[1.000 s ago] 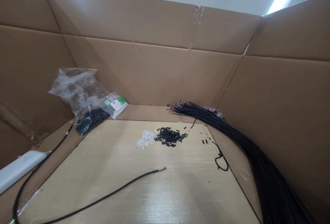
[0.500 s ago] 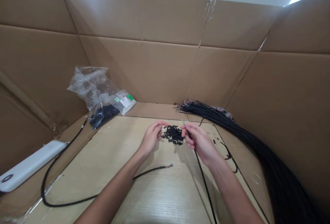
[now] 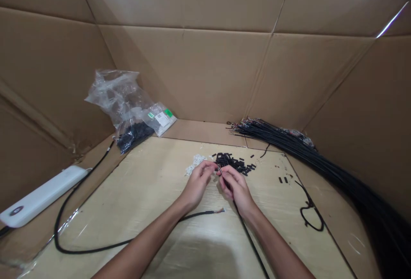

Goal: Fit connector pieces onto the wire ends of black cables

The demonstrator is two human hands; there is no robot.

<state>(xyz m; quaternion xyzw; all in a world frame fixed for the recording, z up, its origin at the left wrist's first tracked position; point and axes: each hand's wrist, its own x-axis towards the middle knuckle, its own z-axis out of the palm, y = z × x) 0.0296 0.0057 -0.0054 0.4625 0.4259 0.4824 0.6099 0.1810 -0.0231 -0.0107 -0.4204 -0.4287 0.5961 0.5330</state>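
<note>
My right hand is closed around the end of a black cable, whose length runs down toward me. Thin stripped wires stick up from that end. At those wires my left hand pinches with thumb and forefinger; whether it grips a wire or a small piece cannot be made out. Just beyond the fingers lies a pile of short black sleeves. Beside it, to the left, is a heap of small white pieces. A second black cable with bare wire ends passes under my left forearm.
Cardboard walls enclose the board on three sides. A thick bundle of black cables lies along the right. At back left sit a clear plastic bag and a labelled packet; a white elongated device rests at far left.
My hands have come together at the cable end, the left moving over to the wires. The view has tilted down, and the white pieces now show beside the black pile.
</note>
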